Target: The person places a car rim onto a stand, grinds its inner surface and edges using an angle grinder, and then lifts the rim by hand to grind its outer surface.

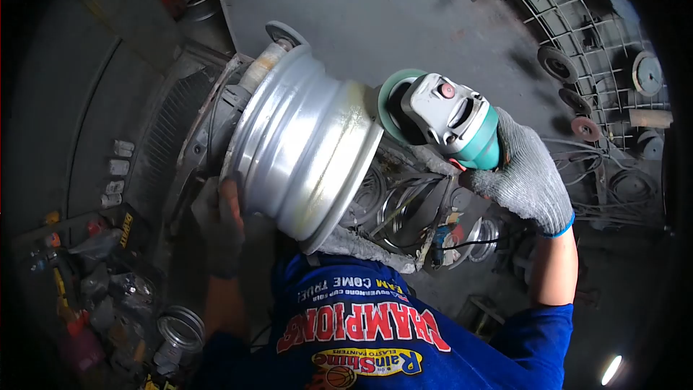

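Observation:
A silver wheel rim (303,137) lies on its side in front of my chest, its barrel shiny with a duller yellowish band near the right lip. In my right hand (530,173), in a grey knitted glove with a blue cuff, is a green and grey angle grinder (455,119). The grinder's pale green disc (395,90) is right at the rim's right lip. My left hand (222,220), gloved and in shadow, has its fingers curled at the rim's lower left edge.
A metal stand (224,112) is behind the rim's left side. Grinding discs (556,63) hang on a wire grid (570,18) at the right. Coiled cables (628,180) are below them. Cluttered tools (94,267) and another metal ring (180,328) are at lower left.

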A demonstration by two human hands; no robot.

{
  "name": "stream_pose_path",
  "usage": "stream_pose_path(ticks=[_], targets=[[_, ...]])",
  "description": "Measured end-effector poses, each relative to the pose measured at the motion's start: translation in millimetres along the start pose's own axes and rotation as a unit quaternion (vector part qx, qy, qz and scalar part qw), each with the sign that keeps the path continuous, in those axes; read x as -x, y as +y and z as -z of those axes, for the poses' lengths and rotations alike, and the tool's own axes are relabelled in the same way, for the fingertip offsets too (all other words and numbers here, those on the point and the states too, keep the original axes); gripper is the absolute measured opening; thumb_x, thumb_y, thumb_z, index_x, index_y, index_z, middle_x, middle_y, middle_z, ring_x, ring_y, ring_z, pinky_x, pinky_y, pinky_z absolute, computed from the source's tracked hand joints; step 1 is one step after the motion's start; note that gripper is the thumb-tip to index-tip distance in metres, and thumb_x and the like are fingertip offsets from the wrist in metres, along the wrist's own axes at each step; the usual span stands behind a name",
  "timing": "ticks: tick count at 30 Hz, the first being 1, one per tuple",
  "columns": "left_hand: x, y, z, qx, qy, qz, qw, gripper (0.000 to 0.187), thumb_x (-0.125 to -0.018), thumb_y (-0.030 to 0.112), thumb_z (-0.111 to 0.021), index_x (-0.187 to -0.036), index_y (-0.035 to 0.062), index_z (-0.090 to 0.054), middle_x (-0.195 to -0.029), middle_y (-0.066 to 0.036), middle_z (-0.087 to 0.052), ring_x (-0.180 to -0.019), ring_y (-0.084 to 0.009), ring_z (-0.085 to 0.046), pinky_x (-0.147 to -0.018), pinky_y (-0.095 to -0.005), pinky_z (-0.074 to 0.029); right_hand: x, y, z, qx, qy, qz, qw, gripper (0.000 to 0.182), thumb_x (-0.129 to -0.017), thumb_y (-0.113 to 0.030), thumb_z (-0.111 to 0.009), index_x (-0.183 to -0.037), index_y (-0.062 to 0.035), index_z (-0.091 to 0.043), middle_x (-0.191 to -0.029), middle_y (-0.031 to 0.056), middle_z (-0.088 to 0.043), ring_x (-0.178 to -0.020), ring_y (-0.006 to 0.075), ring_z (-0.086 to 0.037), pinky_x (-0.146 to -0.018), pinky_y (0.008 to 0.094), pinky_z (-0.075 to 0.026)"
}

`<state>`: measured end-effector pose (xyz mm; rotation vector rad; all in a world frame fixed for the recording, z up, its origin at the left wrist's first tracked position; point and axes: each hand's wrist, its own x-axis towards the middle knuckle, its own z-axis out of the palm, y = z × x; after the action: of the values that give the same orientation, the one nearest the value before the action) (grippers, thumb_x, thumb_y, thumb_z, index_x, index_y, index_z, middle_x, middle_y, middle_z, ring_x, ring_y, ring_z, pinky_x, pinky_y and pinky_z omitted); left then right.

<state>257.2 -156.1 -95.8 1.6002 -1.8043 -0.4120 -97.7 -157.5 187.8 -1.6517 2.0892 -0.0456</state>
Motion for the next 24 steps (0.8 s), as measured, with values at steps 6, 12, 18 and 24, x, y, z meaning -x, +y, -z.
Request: stream_pose_path(ticks=[6,12,18,24], targets=[[-82.8,94.2,39.9,0.223,-0.131,0.161,0.952,0.027,-0.101,0.024,-0.055,-0.103,-0.0001,-0.067,-0.086,-0.009,-0.066,-0.076,-0.0162,-0.058,-0.069,-0.0324,-0.047,27.7,-2.8,-2.2,-0.026,0.048,0.062,0.997,0.061,-0.065,-0.02,-0.073,-0.121,-0.0013,-0.058,-0.095,0.0252,-0.068,-0.096,0.0446,-0.066,-0.081,0.0442,-0.054],[-94.0,71.4,12.3,0.068,-0.12,-0.024,0.99,0.024,-0.096,0.021,-0.065,-0.1,-0.0019,-0.069,-0.085,-0.02,-0.07,-0.078,-0.0322,-0.07,-0.065,-0.0376,-0.055,38.3,-14.0,-10.1,0.025,-0.033,0.039,0.998,0.065,-0.063,-0.021,-0.077,-0.122,-0.0034,-0.058,-0.097,0.0239,-0.069,-0.094,0.0438,-0.067,-0.081,0.0459,-0.055],[-91.3,69.2,12.8,0.086,-0.072,-0.076,0.991,0.017,-0.095,0.016,-0.066,-0.095,-0.0009,-0.069,-0.084,-0.021,-0.068,-0.07,-0.0323,-0.068,-0.059,-0.0398,-0.053,31.9,-5.4,-15.3,0.019,-0.017,0.088,0.996,0.066,-0.066,-0.023,-0.075,-0.125,-0.0026,-0.055,-0.092,0.0251,-0.068,-0.09,0.0448,-0.067,-0.078,0.0481,-0.055],[-65.0,46.6,7.9,0.017,0.041,-0.183,0.982,0.015,-0.096,0.012,-0.061,-0.092,-0.001,-0.068,-0.079,-0.019,-0.065,-0.056,-0.0199,-0.057,-0.052,-0.032,-0.045,10.5,-0.9,-6.6,0.007,-0.016,0.044,0.999,0.063,-0.067,-0.02,-0.074,-0.125,-0.0023,-0.057,-0.097,0.0263,-0.068,-0.094,0.0421,-0.068,-0.079,0.0455,-0.055]])
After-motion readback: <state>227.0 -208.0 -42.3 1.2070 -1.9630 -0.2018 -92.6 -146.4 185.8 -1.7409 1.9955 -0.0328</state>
